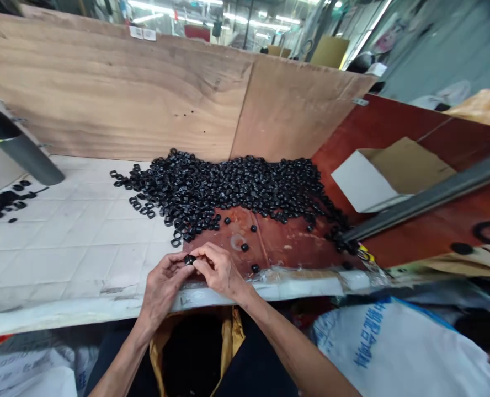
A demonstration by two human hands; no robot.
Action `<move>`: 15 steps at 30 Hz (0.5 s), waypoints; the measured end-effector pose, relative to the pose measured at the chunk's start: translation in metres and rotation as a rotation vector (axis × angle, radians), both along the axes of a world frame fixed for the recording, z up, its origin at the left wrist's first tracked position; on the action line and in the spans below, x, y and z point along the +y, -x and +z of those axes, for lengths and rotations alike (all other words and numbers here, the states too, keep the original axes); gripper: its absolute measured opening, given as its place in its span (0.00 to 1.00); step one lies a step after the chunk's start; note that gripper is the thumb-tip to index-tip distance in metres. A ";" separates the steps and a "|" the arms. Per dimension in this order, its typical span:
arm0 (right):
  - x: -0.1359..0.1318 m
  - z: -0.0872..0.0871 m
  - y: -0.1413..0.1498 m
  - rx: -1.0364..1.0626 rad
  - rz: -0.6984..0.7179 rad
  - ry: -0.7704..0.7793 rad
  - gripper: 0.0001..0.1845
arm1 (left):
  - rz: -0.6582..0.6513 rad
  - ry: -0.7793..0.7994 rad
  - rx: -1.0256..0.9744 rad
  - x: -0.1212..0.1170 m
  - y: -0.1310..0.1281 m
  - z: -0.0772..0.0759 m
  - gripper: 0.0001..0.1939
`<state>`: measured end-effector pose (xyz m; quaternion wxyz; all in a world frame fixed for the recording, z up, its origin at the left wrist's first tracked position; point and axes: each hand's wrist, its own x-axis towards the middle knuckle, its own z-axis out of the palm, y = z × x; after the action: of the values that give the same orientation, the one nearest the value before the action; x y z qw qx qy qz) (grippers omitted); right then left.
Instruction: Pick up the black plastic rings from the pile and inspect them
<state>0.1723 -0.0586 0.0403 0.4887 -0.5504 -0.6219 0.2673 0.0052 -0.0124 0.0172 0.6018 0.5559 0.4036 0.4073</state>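
Observation:
Between my two hands, just above the table's front edge, is a small black ring-like part [189, 259]. My left hand [164, 284] grips it from the left with thumb and fingers. The fingertips of my right hand [218, 269] pinch it from the right. Beyond my hands lies a wide heap of small black ring-like parts [236, 184], spread along the wooden back board. A few single black parts [245, 247] lie on the red-brown surface to the right of my hands. Exactly what kind of part these are is too small to tell.
A dark cylindrical bottle [32, 151] leans at the left beside a smaller black pile [0, 205]. An open cardboard box [363, 179] and a grey metal bar [431, 193] are on the right. Below the table edge, an open yellow-edged bag [157, 350] sits between my legs.

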 end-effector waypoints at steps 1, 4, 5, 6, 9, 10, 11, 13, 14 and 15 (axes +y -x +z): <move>-0.007 -0.001 0.002 0.053 -0.004 0.049 0.07 | -0.031 0.006 0.008 -0.003 0.003 0.001 0.18; -0.028 -0.011 0.009 0.247 0.010 0.234 0.07 | -0.149 -0.159 0.114 -0.012 0.014 -0.002 0.13; -0.034 -0.014 0.011 0.298 0.018 0.288 0.08 | -0.183 -0.268 0.167 -0.015 0.018 -0.005 0.11; -0.039 -0.017 0.014 0.339 0.022 0.337 0.08 | -0.207 -0.394 0.217 -0.018 0.022 -0.008 0.10; -0.054 -0.022 0.022 0.442 -0.010 0.447 0.08 | -0.196 -0.778 0.316 -0.029 0.032 -0.018 0.12; -0.058 -0.022 0.026 0.471 -0.027 0.468 0.08 | -0.184 -0.876 0.331 -0.032 0.034 -0.021 0.13; -0.062 -0.023 0.030 0.493 -0.045 0.478 0.08 | -0.171 -0.950 0.343 -0.035 0.035 -0.024 0.14; -0.069 -0.024 0.038 0.518 -0.080 0.480 0.09 | -0.154 -1.043 0.361 -0.041 0.037 -0.028 0.15; -0.072 -0.025 0.042 0.530 -0.095 0.485 0.10 | -0.140 -1.078 0.367 -0.044 0.037 -0.030 0.15; -0.075 -0.025 0.046 0.543 -0.110 0.498 0.11 | -0.116 -1.115 0.373 -0.047 0.038 -0.031 0.16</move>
<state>0.1262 -0.1334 0.0149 0.5007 -0.5941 -0.3549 0.5201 -0.0328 -0.0595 -0.0134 0.1587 0.8718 0.1966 0.4197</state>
